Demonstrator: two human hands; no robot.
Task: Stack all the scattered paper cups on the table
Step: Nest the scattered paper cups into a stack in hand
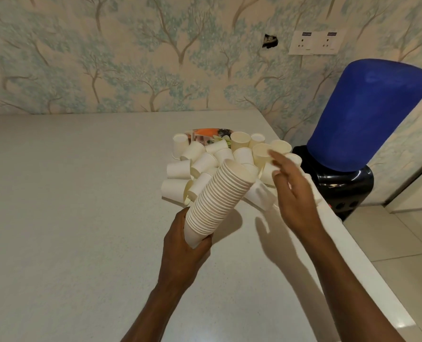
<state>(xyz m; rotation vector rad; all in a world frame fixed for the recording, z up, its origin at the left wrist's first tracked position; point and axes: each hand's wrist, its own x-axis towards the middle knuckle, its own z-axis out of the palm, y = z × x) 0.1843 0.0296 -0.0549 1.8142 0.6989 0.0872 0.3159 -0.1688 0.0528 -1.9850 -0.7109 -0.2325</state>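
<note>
Nearest the camera, two bare forearms [155, 304] are seen reaching in from the lower edge over the pale desk [69, 218]. A long stack of nested paper cups [217, 196] is gripped at its base by the left hand [180, 248], whose fingers [206, 243] are curled round the lowest cup. The stack is held tilted, its open end raised up and away to the right, and it is carried above the desk rather than rested on it.

Just beyond, the right hand [293, 191] is held out with its fingers [277, 156] straight and loosely spread. Nothing is held in it, and it is somewhat blurred. Its fingertips lie over the near-right side of the heap of loose cups [200, 159]; whether a cup is touched cannot be told.

A good share of the work can be judged done, since many cups are already nested. Well over a dozen loose cups are left, some upright and most on their sides, piled partly over a patterned tray [205, 131] near the desk's far right corner.

Farther off, a water dispenser [338, 186] with a blue bottle [367, 114] is seen beside the desk, and a socket plate [313, 43] is fixed on the wallpapered wall.
</note>
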